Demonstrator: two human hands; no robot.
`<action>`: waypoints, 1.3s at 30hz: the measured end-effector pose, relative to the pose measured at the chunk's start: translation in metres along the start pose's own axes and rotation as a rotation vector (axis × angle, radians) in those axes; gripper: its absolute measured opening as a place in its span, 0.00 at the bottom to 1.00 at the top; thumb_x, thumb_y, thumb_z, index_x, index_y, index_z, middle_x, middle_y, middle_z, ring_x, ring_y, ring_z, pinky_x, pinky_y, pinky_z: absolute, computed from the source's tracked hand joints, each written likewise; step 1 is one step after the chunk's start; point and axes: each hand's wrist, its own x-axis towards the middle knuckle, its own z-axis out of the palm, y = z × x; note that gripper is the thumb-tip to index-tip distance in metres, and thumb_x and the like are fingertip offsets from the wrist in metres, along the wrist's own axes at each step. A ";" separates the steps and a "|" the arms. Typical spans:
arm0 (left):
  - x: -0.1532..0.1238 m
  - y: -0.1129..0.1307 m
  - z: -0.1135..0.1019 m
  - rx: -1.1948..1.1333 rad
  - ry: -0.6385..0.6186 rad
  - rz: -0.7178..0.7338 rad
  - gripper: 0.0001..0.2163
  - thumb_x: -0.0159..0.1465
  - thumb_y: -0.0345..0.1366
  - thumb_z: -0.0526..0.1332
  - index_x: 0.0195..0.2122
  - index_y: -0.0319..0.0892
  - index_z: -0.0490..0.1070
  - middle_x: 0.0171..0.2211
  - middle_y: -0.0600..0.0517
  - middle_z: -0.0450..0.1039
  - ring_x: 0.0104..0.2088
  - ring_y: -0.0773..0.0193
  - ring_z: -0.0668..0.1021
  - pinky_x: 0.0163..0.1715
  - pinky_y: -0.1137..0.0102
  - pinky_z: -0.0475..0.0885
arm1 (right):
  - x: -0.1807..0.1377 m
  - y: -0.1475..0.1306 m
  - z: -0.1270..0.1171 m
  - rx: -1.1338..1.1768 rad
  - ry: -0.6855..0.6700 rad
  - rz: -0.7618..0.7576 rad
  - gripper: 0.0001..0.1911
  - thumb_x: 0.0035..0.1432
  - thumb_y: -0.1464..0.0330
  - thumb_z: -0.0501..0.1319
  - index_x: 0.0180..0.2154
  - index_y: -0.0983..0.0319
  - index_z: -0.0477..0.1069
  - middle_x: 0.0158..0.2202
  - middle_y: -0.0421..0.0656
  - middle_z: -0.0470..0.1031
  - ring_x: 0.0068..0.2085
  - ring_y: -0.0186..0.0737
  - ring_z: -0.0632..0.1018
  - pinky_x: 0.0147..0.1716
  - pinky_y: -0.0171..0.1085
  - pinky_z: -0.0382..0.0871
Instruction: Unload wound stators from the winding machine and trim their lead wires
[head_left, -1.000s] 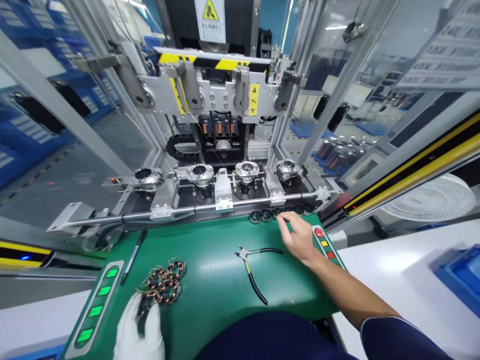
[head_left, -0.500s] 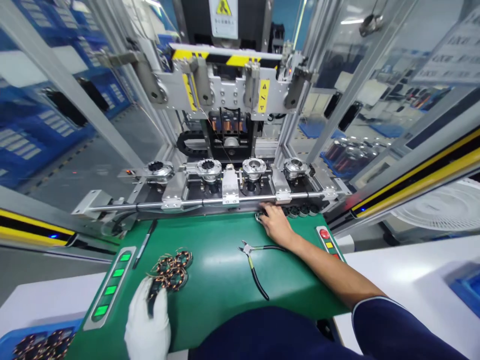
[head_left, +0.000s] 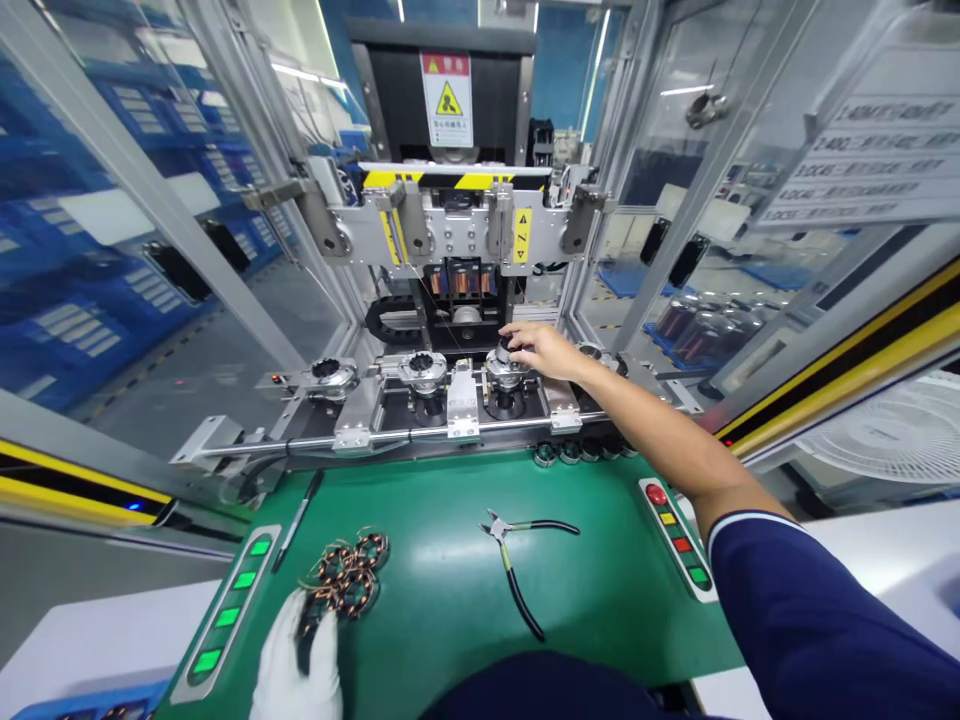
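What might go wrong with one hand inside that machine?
The bare right hand is at a round silver metal fixture and might get pinched. Steel pliers with black-and-yellow handles lie open on the green work surface and might be knocked. The dark, copper-wound rings bunched at the white-gloved left hand might tangle.

Cu-wound rings [head_left: 357, 590] bunched on tbl [head_left: 435, 540] L, dark pc [head_left: 503, 349] at fixture [head_left: 505, 382]
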 end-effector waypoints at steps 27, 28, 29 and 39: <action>-0.004 0.000 -0.001 0.051 0.056 0.083 0.38 0.64 0.60 0.48 0.62 0.33 0.66 0.60 0.33 0.70 0.61 0.40 0.72 0.64 0.50 0.65 | 0.007 0.009 -0.003 -0.257 -0.301 -0.076 0.12 0.53 0.76 0.69 0.41 0.65 0.81 0.52 0.50 0.80 0.55 0.52 0.79 0.57 0.49 0.74; -0.004 0.001 -0.001 0.048 0.057 0.080 0.39 0.64 0.61 0.48 0.62 0.32 0.67 0.60 0.32 0.70 0.61 0.40 0.72 0.64 0.49 0.65 | 0.005 0.009 -0.004 -0.262 -0.313 -0.079 0.14 0.52 0.76 0.70 0.43 0.65 0.81 0.53 0.50 0.79 0.57 0.53 0.78 0.58 0.50 0.73; -0.004 0.002 -0.001 0.045 0.057 0.079 0.39 0.64 0.61 0.48 0.62 0.31 0.67 0.60 0.31 0.70 0.61 0.39 0.72 0.64 0.49 0.65 | 0.002 0.009 -0.004 -0.269 -0.319 -0.083 0.16 0.52 0.77 0.70 0.44 0.66 0.81 0.54 0.51 0.78 0.59 0.54 0.76 0.60 0.52 0.72; -0.002 -0.002 0.000 0.050 0.046 0.108 0.40 0.64 0.62 0.48 0.62 0.29 0.67 0.59 0.30 0.71 0.60 0.38 0.73 0.64 0.48 0.65 | -0.115 -0.062 0.027 -0.292 0.202 -0.216 0.17 0.65 0.69 0.62 0.54 0.67 0.74 0.49 0.54 0.80 0.52 0.48 0.79 0.53 0.52 0.76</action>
